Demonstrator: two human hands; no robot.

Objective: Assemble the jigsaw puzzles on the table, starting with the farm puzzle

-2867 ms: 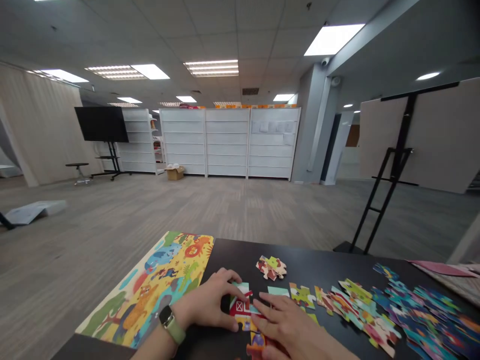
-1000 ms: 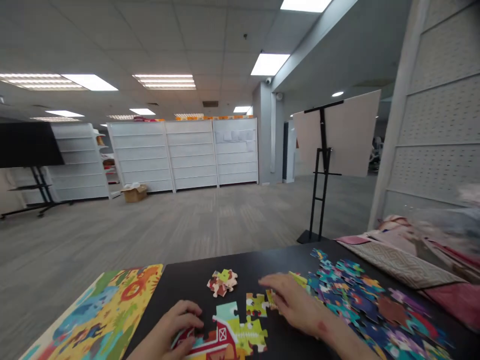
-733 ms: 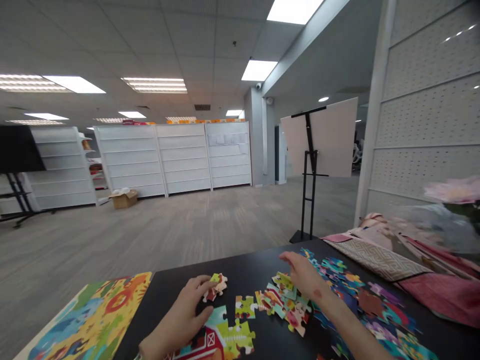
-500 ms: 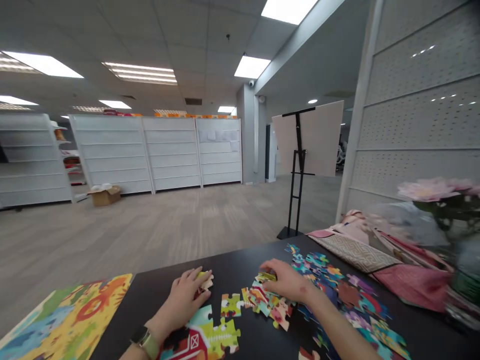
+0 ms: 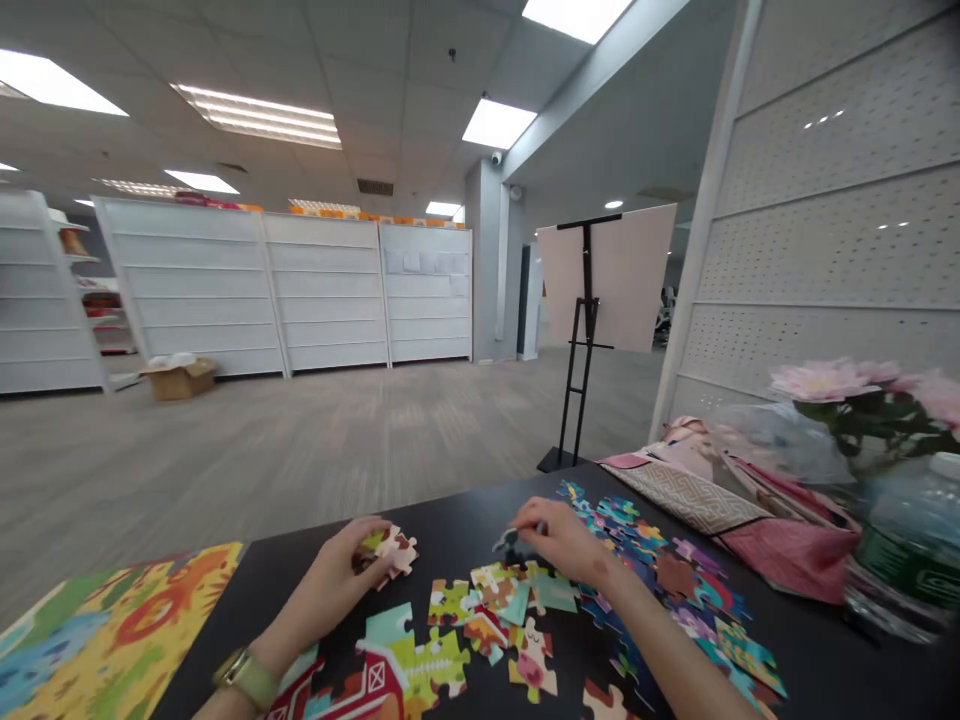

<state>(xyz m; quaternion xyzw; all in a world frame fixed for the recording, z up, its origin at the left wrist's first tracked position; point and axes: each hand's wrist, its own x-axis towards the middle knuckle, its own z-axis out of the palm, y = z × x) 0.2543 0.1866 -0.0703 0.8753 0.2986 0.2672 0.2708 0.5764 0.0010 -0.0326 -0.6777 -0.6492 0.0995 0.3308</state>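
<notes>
Puzzle pieces (image 5: 496, 588) have spread near right hand (image 5: 556, 537)

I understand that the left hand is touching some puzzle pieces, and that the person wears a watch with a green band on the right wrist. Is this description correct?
Not entirely: the head view shows the watch with the green band on the left wrist. The left hand is indeed touching some puzzle pieces.
</notes>
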